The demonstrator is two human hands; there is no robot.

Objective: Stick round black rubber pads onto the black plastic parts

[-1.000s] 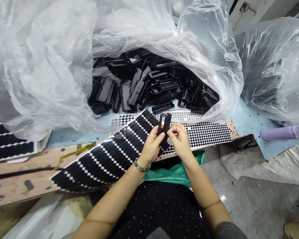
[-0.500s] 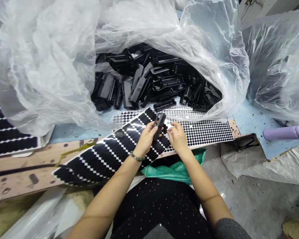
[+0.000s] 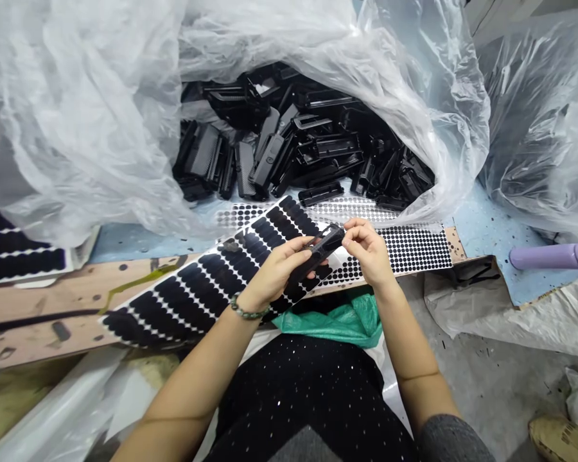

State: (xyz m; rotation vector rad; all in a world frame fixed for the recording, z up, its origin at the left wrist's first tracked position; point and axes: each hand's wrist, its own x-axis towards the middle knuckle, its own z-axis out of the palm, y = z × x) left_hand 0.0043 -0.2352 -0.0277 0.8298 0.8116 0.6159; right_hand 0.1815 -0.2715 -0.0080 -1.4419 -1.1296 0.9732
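Observation:
My left hand (image 3: 279, 273) and my right hand (image 3: 366, 247) hold a small black plastic part (image 3: 320, 251) between them, tilted across my fingers. My left fingers wrap its lower end, and my right fingertips pinch its upper end. Beneath my hands lie sheets of black round adhesive pads, a long one (image 3: 207, 295) and a second (image 3: 407, 250) to the right. Further forward, a heap of similar black plastic parts (image 3: 289, 141) fills the mouth of a transparent plastic bag (image 3: 87, 115).
A second transparent bag (image 3: 534, 115) sits at the right, beside a lilac cylindrical handle (image 3: 553, 256). A scarred wooden board (image 3: 43, 317) runs along the left. A green cloth (image 3: 332, 321) lies on my lap. Concrete floor shows at the lower right.
The black part has turned from nearly upright to a slanted, nearly sideways position. My right hand has shifted up and to the right, and the view has moved slightly.

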